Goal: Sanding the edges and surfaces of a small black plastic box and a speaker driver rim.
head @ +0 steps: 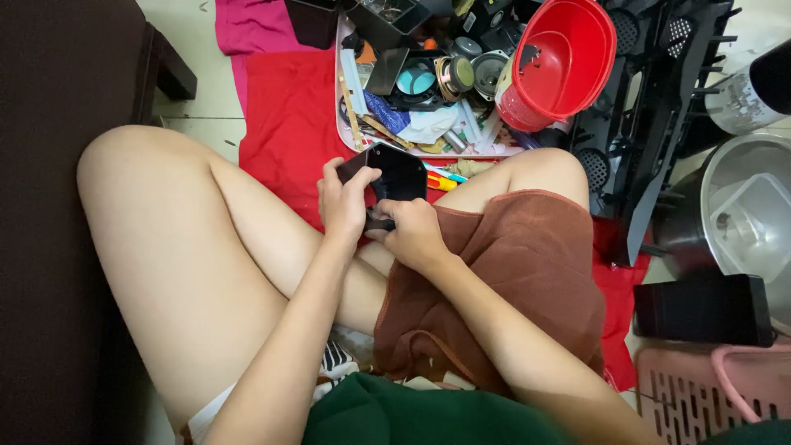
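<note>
Black casing (395,175), red cloth (284,124) w/ pink cloth (247,25) above, red bowl (568,53), brown towel (527,272), pink crate (692,395).

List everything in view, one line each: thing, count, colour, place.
black part: one, black, angular, held in both hands over the lap
red cloth: one, red, spread on the floor under the legs
tray: one, pale, ahead of the knees, piled with speaker cones, tools and scraps
red bowl: one, red, tilted at the tray's right end
black frame: one, black, right of the bowl
metal pot: one, silver, far right
black box: one, black, below the pot
pink basket: one, pink, bottom right
brown towel: one, brown, over the right thigh
left hand: grips the part's left edge
right hand: grips its lower edge
</note>
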